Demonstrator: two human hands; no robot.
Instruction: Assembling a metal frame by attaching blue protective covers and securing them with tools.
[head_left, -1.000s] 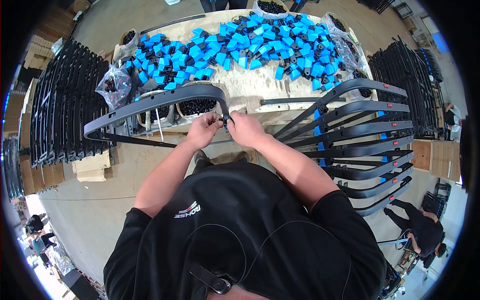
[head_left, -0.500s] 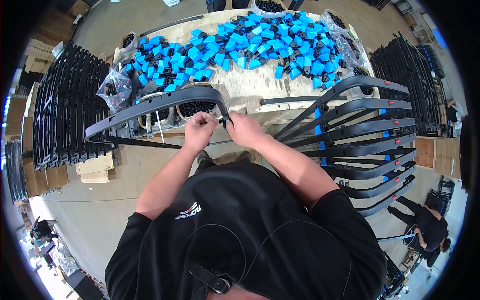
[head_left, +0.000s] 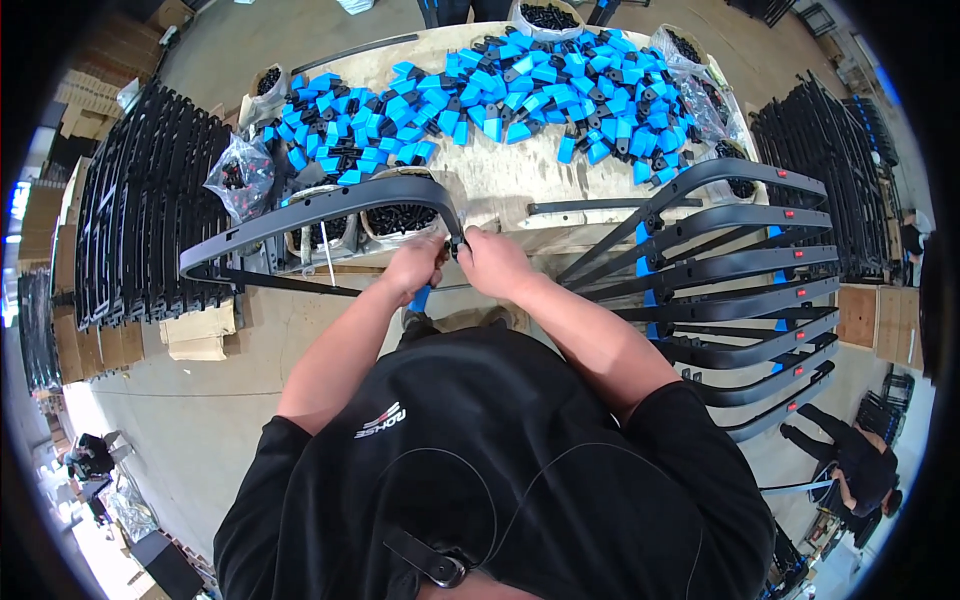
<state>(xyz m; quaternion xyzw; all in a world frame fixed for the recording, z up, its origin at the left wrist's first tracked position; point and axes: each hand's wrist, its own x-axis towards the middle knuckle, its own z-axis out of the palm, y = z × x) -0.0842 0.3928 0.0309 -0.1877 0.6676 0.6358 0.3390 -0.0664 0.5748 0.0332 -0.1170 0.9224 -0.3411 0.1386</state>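
A curved black metal frame (head_left: 330, 203) stretches from the left toward the middle, in front of the table. Its near end bends down to my hands. My right hand (head_left: 492, 262) is closed round that end, thumb up against it. Just left of it, my left hand (head_left: 410, 268) has its fingers curled, and a blue plastic piece (head_left: 420, 298) sticks out below them. How this piece meets the frame is hidden by the fingers. Beyond my hands stands a bag of small black parts (head_left: 400, 218).
Many blue and black plastic pieces (head_left: 540, 90) are heaped on the table (head_left: 490, 175). Several curved black frames (head_left: 735, 268) are stacked at my right. Racks of black frames (head_left: 150, 215) stand at the left. A person (head_left: 865, 460) works at the far right.
The blue piece has come into sight below my left hand, which has turned and moved slightly right and down. My right hand stays on the frame's end.
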